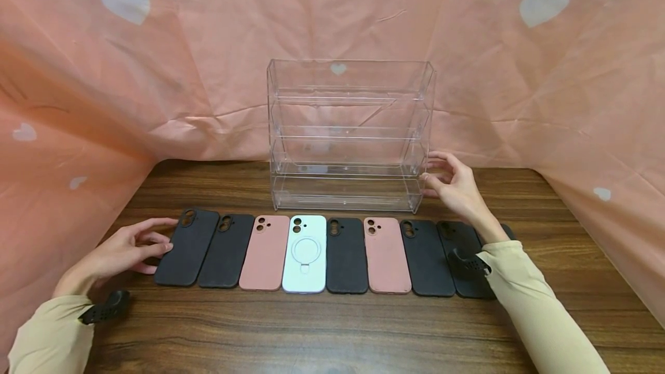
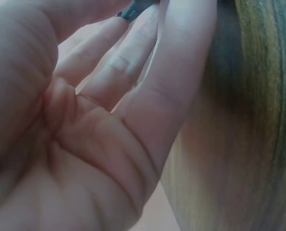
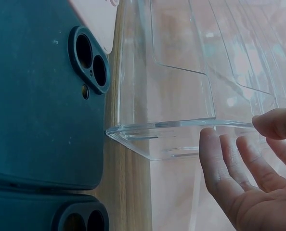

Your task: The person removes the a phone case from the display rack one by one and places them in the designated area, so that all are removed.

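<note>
My left hand (image 1: 122, 253) is at the left end of a row of phone cases, its fingertips and thumb at the left edge of a black phone case (image 1: 188, 253). In the left wrist view the fingers run fairly straight toward a dark edge at the top. On the right, my right hand (image 1: 457, 186) reaches past the row to a clear acrylic tiered rack (image 1: 345, 204). Its fingertips are against the outside of the rack's right side wall (image 3: 181, 124), with nothing gripped. The rack's tiers hold no cases.
Along the row lie more black cases (image 1: 347, 258), pink cases (image 1: 265, 255) and a white case (image 1: 305, 279) with a ring. My right forearm (image 1: 535, 305) partly hides the black cases at the right end. A pink cloth (image 1: 218, 74) with hearts surrounds the wooden table (image 1: 312, 333).
</note>
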Available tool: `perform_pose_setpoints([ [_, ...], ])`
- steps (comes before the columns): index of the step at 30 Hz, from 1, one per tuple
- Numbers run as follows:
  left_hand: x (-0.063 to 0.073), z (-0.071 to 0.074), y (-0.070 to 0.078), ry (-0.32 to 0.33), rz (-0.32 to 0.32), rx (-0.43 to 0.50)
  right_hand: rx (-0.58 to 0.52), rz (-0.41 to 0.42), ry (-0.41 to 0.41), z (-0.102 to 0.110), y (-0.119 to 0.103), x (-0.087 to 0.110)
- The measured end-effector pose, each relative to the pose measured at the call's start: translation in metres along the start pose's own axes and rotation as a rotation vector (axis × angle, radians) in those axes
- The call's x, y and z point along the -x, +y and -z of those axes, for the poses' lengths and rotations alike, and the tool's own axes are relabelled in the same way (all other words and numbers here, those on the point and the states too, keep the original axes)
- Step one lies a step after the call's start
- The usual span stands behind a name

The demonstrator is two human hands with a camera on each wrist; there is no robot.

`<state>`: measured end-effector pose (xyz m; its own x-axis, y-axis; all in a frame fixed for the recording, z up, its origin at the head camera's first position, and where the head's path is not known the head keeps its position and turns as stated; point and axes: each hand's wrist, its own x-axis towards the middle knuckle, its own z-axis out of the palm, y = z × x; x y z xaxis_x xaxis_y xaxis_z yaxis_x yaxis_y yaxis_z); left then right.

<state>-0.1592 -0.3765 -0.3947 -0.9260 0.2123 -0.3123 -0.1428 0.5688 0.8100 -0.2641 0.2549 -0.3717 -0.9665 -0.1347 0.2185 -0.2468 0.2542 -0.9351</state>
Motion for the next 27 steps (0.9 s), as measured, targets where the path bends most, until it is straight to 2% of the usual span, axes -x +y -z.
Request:
perform_pose_setpoints([
  [14,-0.001,-0.004,-0.002,0.029,-0.006,-0.014,-0.003,0.001,0.006,-0.002,0.001,0.0],
  [20,-0.003,-0.005,-0.001,0.009,-0.02,-0.041,0.001,-0.003,0.002,-0.002,0.001,0.0],
  [24,-0.004,-0.006,0.003,0.007,-0.022,-0.113,0.009,-0.017,-0.004,-0.001,0.001,0.0],
  [27,-0.005,-0.007,0.008,0.029,-0.05,-0.222,0.023,-0.026,-0.005,-0.001,0.001,0.001],
])
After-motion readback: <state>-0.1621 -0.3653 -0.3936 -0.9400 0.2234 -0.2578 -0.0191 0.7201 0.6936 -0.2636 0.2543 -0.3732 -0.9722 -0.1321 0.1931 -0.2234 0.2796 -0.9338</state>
